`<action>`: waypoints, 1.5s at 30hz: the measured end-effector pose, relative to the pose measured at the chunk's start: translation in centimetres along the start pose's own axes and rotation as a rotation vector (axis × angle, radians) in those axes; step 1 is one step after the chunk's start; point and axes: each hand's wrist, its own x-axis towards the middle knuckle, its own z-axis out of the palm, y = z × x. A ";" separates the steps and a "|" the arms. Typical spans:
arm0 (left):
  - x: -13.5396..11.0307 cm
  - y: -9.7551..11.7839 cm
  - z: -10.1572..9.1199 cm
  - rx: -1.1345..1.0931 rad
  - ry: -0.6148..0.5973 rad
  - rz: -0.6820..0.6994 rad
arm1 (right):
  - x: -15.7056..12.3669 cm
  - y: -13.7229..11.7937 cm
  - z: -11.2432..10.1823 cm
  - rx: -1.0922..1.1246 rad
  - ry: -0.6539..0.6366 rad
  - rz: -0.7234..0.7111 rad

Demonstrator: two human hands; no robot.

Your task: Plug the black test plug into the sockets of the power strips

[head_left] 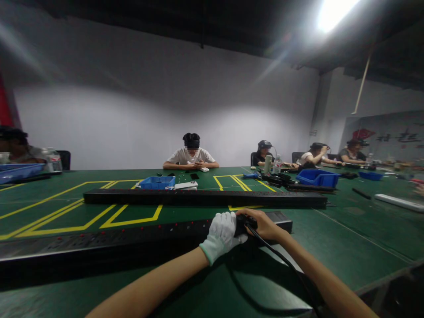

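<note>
A grey wall rises behind a long green desk (347, 274) marked with yellow tape. Across it sits a person in a white shirt (203, 155), with others farther right. Nearest the camera, a long black power strip (139, 240) with red dots along its top reaches from the left edge to just right of centre. The left hand (220, 234), white-gloved, is clamped over it near its right end. Just beside, the bare right hand (263, 224) has its fingers closed around a black plug (244, 219) with a black cable (281, 256) trailing toward the camera; whether the plug is seated cannot be told. Beyond lies a second black strip (198, 197), before a blue tray (157, 185).
</note>
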 end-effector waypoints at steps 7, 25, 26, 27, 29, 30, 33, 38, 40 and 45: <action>0.0 0.0 -0.1 -0.007 -0.013 0.008 | 0.0 0.0 0.4 -0.081 0.024 0.020; 0.1 0.0 -0.6 -0.024 -0.003 0.010 | 0.1 -0.2 0.6 -0.107 0.035 0.038; 0.1 0.0 -0.5 -0.018 -0.001 0.014 | 0.1 -0.2 0.6 -0.107 0.034 0.037; 0.1 0.0 -0.4 -0.013 0.002 0.017 | 0.1 -0.3 0.6 -0.107 0.032 0.037; 0.0 0.0 -0.3 -0.007 0.010 0.018 | 0.1 -0.3 0.6 -0.105 0.025 0.035; 0.0 0.0 -0.2 -0.006 0.013 0.016 | 0.1 -0.4 0.5 -0.102 0.022 0.035; 0.0 0.0 0.0 -0.005 0.026 0.015 | 0.0 -0.4 0.4 -0.098 0.025 0.030; -0.1 0.0 0.0 -0.004 0.046 0.014 | 0.0 -0.3 0.5 -0.091 0.028 0.015; 0.0 0.0 -0.1 -0.010 0.045 0.015 | 0.0 -0.3 0.5 -0.089 0.026 0.014; 0.1 0.0 -0.3 -0.020 0.037 0.017 | 0.0 -0.4 0.4 -0.099 0.022 0.019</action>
